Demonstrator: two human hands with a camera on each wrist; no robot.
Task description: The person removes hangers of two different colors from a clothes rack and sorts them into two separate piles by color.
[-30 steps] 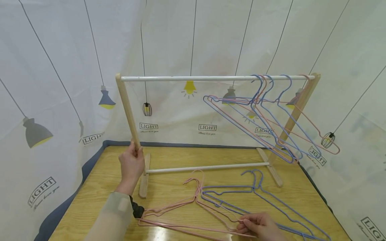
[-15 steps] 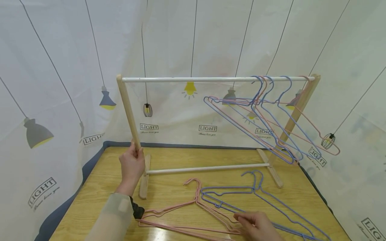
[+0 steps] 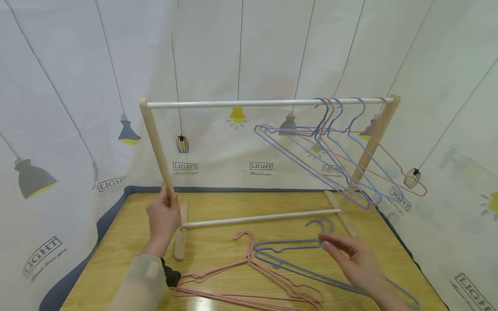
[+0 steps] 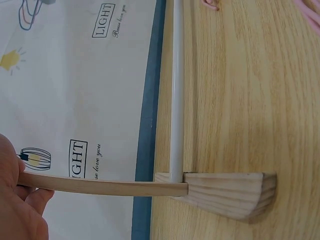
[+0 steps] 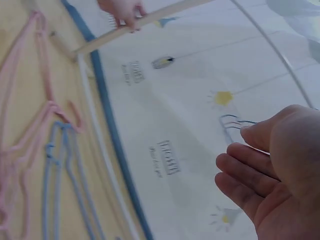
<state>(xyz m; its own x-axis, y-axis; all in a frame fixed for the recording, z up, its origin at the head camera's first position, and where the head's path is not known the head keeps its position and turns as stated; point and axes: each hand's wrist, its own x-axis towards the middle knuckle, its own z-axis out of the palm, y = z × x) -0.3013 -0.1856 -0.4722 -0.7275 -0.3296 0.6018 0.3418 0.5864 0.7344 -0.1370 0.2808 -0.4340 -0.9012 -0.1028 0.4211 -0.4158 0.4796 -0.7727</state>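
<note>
My left hand (image 3: 163, 216) grips the left wooden upright (image 3: 155, 147) of a small garment rack, low down near its foot. In the left wrist view, fingers and thumb hold that post from both sides. My right hand (image 3: 354, 259) hovers over the blue hangers (image 3: 288, 246) on the table, fingers loosely bent and holding nothing; the right wrist view shows its bare palm. Just left of them lie several pink hangers (image 3: 249, 255), stacked with their hooks together. Several blue and pink hangers (image 3: 338, 142) hang at the right end of the white top rail (image 3: 233, 104).
A white lower bar (image 3: 260, 218) joins the rack's wooden feet (image 3: 180, 233). The wooden table (image 3: 128, 242) ends at a dark blue edge (image 3: 218, 189) against a curtain (image 3: 210, 52) printed with lamps. A black strap (image 3: 171, 274) is on my left wrist.
My right hand has let go of the pink hangers and moved up and right over the blue ones. A raised pink hook has dropped onto the stack. The left hand keeps its hold.
</note>
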